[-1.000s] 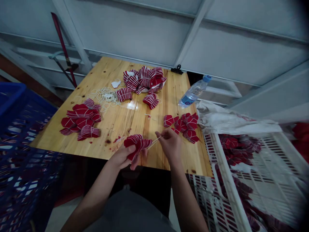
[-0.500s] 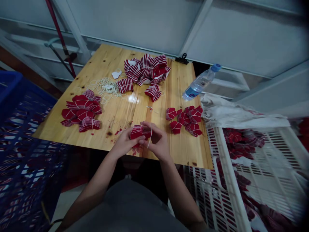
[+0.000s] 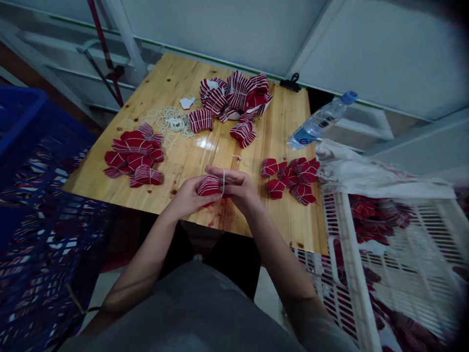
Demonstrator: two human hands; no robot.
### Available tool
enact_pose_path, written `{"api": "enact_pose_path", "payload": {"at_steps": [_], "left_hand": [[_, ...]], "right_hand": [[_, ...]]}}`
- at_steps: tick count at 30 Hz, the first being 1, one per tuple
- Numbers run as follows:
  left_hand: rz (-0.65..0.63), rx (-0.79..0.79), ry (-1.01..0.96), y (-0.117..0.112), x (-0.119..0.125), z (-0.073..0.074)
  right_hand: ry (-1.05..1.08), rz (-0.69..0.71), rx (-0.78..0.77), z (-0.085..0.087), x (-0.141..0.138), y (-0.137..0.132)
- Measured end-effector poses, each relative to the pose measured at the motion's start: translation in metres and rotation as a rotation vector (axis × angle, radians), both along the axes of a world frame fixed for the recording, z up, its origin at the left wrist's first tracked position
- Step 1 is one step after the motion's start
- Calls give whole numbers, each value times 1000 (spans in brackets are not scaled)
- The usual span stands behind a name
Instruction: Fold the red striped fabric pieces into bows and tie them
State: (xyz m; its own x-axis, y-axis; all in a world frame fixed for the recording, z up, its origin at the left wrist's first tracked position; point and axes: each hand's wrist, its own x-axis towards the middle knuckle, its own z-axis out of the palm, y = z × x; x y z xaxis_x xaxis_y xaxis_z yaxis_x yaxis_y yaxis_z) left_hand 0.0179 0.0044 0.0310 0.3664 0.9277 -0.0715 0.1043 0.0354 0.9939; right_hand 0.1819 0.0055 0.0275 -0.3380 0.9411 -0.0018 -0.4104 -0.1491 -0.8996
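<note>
Near the front edge of the wooden table (image 3: pixel 176 164), my left hand (image 3: pixel 185 198) is closed around a stack of red-and-white striped fabric pieces (image 3: pixel 208 185). My right hand (image 3: pixel 240 188) holds a pale rubber band (image 3: pixel 223 183), stretched across its fingers and thumb at the right end of the stack. Part of the stack is hidden behind the fingers. To the left lies a heap of banded red bundles (image 3: pixel 135 155), and to the right a smaller group of banded bundles (image 3: pixel 293 177). Loose rubber bands (image 3: pixel 174 123) lie beyond my left hand.
More striped bundles (image 3: pixel 234 95) sit at the back of the table. A plastic bottle (image 3: pixel 318 122) lies at the right edge, near a black clip (image 3: pixel 290 83). A blue crate (image 3: pixel 44 230) stands left; a white crate (image 3: pixel 351 274) holding fabric stands right, with white cloth (image 3: pixel 381 173) over it.
The rubber band has moved from hanging by my right fingers to being stretched upright at the stack's right end. The view has shifted, so the table sits slightly higher and further right.
</note>
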Motion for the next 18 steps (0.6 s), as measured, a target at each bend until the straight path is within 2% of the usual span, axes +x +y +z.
{"api": "enact_pose_path", "payload": {"at_steps": [3,8,12,15,18], "left_hand": [[103,-143,-93,-3,-3,2],[129,-319,-264,-12,-9,-6],[178,-371,-421,-17,-8,-13],[136,-367,-380,-16,-9,-12],[45,-300,-177,-14,-14,-8]], "right_hand": [[6,14,-30,-1,-2,10],[-150,36,58,-1,-9,12],[-62,135,-43,0,-16,10],[35,93,-67,2,-13,12],[-15,-18,21,9,-3,17]]}}
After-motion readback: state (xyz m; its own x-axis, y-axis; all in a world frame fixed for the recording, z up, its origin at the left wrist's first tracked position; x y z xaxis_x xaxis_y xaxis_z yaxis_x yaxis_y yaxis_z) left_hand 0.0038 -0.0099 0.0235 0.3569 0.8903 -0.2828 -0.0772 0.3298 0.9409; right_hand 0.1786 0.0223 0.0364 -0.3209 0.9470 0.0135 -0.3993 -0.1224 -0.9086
